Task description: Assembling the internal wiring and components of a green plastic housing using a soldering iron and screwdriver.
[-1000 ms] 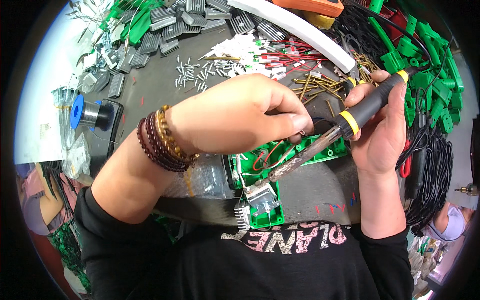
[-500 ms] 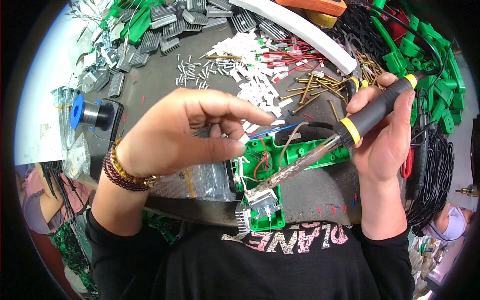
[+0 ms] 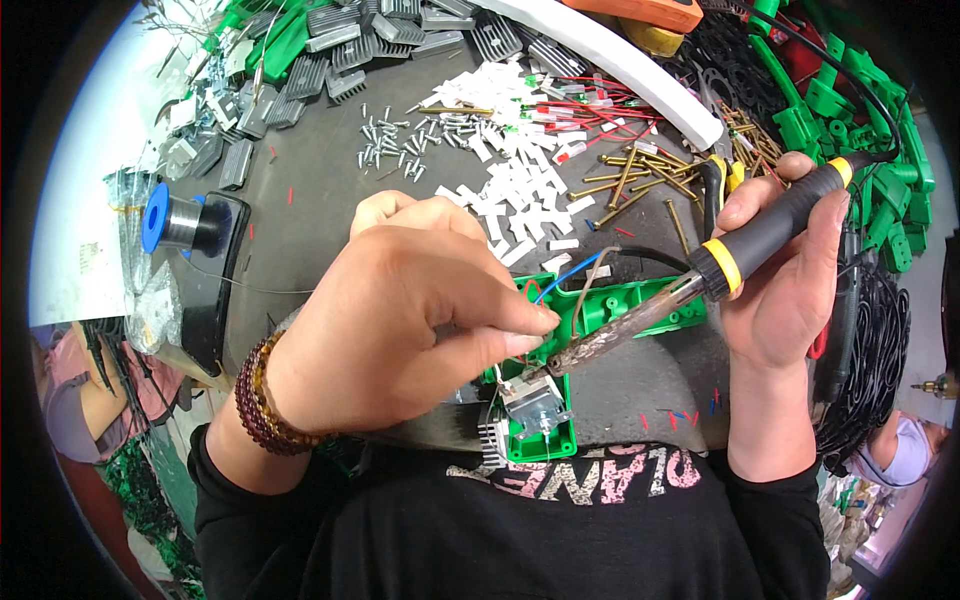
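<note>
Tabletop [image 3: 305, 200] below; left hand [image 3: 405, 325] has closed.

Bench [image 3: 312, 155]: dark grey surface. On it: finned grey blocks [image 3: 347, 86] along far side, silver screws [image 3: 385, 150], small white pieces [image 3: 510, 205] beside them, long brass-coloured screws [image 3: 625, 180], green housing [image 3: 622, 302] near front edge, red and blue scraps [image 3: 674, 419].

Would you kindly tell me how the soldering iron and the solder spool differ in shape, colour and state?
The soldering iron is long and slanted; the solder spool is short and round. The iron's handle is black with yellow bands, while the spool has a blue end. The right hand grips the iron; no hand touches the spool. Both show bare metal.
</note>
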Demonstrator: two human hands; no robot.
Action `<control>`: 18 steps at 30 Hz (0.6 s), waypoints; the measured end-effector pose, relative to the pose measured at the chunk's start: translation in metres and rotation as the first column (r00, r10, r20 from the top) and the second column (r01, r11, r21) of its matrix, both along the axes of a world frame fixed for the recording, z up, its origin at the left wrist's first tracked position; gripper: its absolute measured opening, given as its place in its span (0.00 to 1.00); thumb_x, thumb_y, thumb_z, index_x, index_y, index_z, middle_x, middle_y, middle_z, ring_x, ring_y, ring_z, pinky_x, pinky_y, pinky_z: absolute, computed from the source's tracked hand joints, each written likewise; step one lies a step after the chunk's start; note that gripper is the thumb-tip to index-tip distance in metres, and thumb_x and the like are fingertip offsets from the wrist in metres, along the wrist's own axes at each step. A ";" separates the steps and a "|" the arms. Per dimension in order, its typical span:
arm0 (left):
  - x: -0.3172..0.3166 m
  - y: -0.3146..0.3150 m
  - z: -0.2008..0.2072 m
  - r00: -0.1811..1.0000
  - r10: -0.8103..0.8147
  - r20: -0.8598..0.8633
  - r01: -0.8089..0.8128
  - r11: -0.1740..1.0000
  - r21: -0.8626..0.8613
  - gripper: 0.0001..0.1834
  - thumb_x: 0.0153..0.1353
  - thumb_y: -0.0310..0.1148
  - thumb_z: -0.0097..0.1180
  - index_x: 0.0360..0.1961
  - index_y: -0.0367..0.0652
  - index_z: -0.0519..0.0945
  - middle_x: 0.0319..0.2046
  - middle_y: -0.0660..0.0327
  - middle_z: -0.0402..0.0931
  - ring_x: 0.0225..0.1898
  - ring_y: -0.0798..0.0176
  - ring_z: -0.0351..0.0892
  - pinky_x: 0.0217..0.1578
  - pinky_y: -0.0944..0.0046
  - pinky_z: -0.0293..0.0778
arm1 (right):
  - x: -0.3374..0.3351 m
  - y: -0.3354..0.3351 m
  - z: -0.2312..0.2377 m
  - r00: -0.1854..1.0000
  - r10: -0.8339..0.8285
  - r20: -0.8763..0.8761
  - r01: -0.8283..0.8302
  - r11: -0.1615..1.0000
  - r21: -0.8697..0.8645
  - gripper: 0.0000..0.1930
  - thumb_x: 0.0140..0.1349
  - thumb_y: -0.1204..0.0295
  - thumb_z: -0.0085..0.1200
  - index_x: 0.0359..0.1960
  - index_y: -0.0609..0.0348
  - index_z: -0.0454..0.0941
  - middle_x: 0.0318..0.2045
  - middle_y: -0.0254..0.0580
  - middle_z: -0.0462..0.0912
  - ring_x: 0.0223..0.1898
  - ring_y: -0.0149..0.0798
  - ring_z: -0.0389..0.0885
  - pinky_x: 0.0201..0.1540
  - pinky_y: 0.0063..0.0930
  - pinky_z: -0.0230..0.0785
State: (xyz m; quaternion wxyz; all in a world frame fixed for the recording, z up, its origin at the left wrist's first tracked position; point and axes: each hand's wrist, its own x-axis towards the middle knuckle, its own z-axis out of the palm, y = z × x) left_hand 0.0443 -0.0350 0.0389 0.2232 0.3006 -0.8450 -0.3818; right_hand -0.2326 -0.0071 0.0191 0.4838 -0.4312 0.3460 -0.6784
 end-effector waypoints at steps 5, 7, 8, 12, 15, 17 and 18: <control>-0.002 0.013 0.002 0.998 0.048 0.046 -0.043 0.994 -0.104 0.10 0.46 0.27 0.69 0.33 0.49 0.90 0.27 0.69 0.83 0.35 0.62 0.74 0.47 0.57 0.60 | -0.001 0.001 -0.002 1.000 0.012 -0.003 -0.012 1.000 -0.021 0.24 0.78 0.51 0.31 0.56 0.60 0.65 0.31 0.55 0.83 0.16 0.32 0.74 0.20 0.22 0.68; -0.002 0.019 0.002 0.993 0.087 0.078 -0.074 0.986 -0.149 0.11 0.45 0.27 0.69 0.32 0.49 0.89 0.27 0.70 0.82 0.35 0.62 0.74 0.47 0.55 0.60 | -0.001 0.002 -0.002 1.000 0.015 -0.002 -0.015 1.000 -0.025 0.24 0.78 0.51 0.31 0.57 0.60 0.66 0.31 0.55 0.83 0.16 0.32 0.73 0.19 0.22 0.68; -0.003 0.022 0.002 0.993 0.100 0.061 -0.087 0.977 -0.197 0.11 0.44 0.27 0.69 0.32 0.50 0.89 0.27 0.71 0.81 0.35 0.62 0.74 0.47 0.55 0.60 | -0.001 0.002 -0.002 1.000 0.017 -0.002 -0.017 1.000 -0.025 0.24 0.78 0.51 0.31 0.57 0.60 0.66 0.31 0.55 0.83 0.16 0.32 0.73 0.19 0.22 0.68; -0.002 0.025 -0.004 0.994 0.099 0.040 -0.084 0.955 -0.283 0.10 0.44 0.27 0.70 0.30 0.52 0.88 0.26 0.73 0.79 0.35 0.62 0.74 0.46 0.52 0.60 | -0.001 0.004 0.001 1.000 -0.007 0.010 0.007 1.000 -0.025 0.25 0.78 0.50 0.32 0.57 0.59 0.66 0.31 0.55 0.83 0.16 0.32 0.73 0.18 0.22 0.67; -0.002 0.027 -0.006 0.994 0.109 0.009 -0.101 0.944 -0.313 0.09 0.44 0.27 0.70 0.29 0.52 0.88 0.27 0.73 0.80 0.35 0.62 0.75 0.46 0.51 0.60 | 0.000 0.006 0.003 0.999 -0.039 0.002 0.039 0.999 -0.027 0.24 0.78 0.50 0.33 0.57 0.58 0.67 0.31 0.55 0.82 0.16 0.33 0.73 0.18 0.22 0.66; -0.001 0.030 -0.007 0.992 0.124 0.015 -0.113 0.946 -0.303 0.09 0.45 0.28 0.70 0.30 0.52 0.88 0.28 0.73 0.80 0.36 0.62 0.75 0.48 0.50 0.60 | 0.001 0.007 0.005 0.998 -0.059 -0.012 0.059 0.998 -0.031 0.24 0.77 0.50 0.33 0.57 0.58 0.67 0.31 0.55 0.82 0.16 0.33 0.72 0.18 0.23 0.66; -0.001 0.031 -0.008 0.991 0.135 0.021 -0.123 0.948 -0.292 0.09 0.45 0.28 0.71 0.30 0.53 0.88 0.28 0.73 0.81 0.36 0.62 0.75 0.50 0.49 0.60 | -0.001 0.007 0.006 0.999 -0.020 -0.032 0.019 1.000 -0.014 0.24 0.77 0.48 0.34 0.57 0.55 0.66 0.31 0.49 0.79 0.20 0.34 0.75 0.23 0.24 0.69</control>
